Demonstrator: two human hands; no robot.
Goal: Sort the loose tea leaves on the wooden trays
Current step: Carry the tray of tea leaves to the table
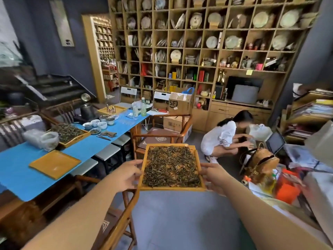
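Your left hand [126,175] and right hand [215,176] grip the opposite side rims of a wooden tray [172,188], fingers curled round its edges, holding it in the air above the floor with loose tea leaves [171,166] spread across it, right of the blue-covered table [16,170] bearing two more trays.

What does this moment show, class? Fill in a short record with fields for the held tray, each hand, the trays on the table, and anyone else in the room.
held tray: wooden tray covered with loose tea leaves, carried in the air over the floor
left hand: left hand grips the tray's left edge
right hand: right hand grips the tray's right edge
table trays: almost bare tray and a leaf-filled tray on the blue table
other person: person in white crouching by the shelves
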